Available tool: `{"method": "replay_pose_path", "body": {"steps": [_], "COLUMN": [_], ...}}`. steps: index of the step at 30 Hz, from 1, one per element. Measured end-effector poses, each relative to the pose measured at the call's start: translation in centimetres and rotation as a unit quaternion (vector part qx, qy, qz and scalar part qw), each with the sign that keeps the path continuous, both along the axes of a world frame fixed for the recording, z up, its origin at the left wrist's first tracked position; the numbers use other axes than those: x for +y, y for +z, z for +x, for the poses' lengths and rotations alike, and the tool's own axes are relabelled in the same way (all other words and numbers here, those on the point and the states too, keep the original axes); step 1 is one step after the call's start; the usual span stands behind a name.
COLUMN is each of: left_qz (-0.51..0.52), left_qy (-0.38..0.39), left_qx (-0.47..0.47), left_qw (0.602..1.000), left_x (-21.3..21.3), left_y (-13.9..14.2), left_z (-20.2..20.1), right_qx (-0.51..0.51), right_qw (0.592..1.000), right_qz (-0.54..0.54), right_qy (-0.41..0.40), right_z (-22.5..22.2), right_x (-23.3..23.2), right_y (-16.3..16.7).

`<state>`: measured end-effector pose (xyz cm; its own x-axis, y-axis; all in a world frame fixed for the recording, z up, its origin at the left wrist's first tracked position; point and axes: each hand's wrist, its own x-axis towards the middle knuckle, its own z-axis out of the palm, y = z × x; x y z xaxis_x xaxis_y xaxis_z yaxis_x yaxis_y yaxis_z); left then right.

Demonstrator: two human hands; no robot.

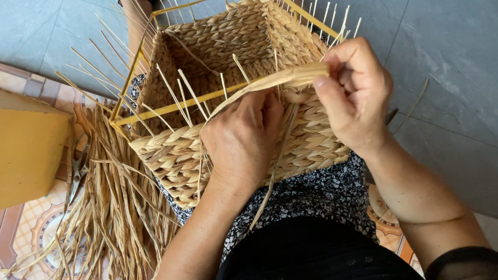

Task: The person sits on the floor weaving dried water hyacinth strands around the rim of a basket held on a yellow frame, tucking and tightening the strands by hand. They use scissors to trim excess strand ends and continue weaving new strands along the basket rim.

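A half-woven square basket (215, 46) of pale plaited straw rests on my lap, built on a yellow wire frame (172, 105) with thin upright stakes poking out of its rim. My left hand (243, 137) presses against the near wall of the basket, fingers curled at the weaving edge. My right hand (354, 90) pinches a flat straw strand (274, 81) and holds it taut along the near rim toward the left hand. A loose end of the strand hangs down over my dark patterned clothing.
A heap of loose dried straw (109, 208) lies on the patterned tile floor at my left, with a pair of pliers (76, 175) among it. A yellow wooden box (6, 151) stands at the far left. Grey floor tiles (457, 28) lie to the right.
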<state>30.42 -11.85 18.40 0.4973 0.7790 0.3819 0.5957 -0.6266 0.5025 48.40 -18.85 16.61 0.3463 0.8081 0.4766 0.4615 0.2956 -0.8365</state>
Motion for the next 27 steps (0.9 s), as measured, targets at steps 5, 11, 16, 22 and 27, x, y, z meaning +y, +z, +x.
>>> {"method": "replay_pose_path", "body": {"steps": [5, 11, 16, 22, 27], "left_qz": [0.025, 0.01, -0.024, -0.105, -0.043], "left_qy": [0.007, -0.014, -0.016, -0.032, -0.075], "left_qx": [-0.017, -0.052, -0.064, -0.111, -0.056], "left_qw": [1.0, 0.999, 0.998, 0.988, 0.995], "left_x": [0.0, 0.1, 0.1, 0.5, -0.1], "left_y": [0.4, 0.5, 0.0, 0.3, 1.1], "left_z": [-0.3, -0.5, -0.8, -1.3, -1.1], "right_qx": [0.068, -0.122, -0.025, 0.383, 0.196], "right_qw": [0.993, 0.979, 0.997, 0.915, 0.973], "right_qz": [0.082, 0.037, -0.017, 0.089, 0.077], "right_qy": [0.052, 0.162, 0.069, 0.089, 0.093], "right_z": [0.0, 0.7, 2.0, 3.7, 3.2], "right_x": [0.7, -0.3, -1.2, -1.2, -1.9], "right_y": [-1.2, -0.1, 0.5, -0.6, -2.2]}}
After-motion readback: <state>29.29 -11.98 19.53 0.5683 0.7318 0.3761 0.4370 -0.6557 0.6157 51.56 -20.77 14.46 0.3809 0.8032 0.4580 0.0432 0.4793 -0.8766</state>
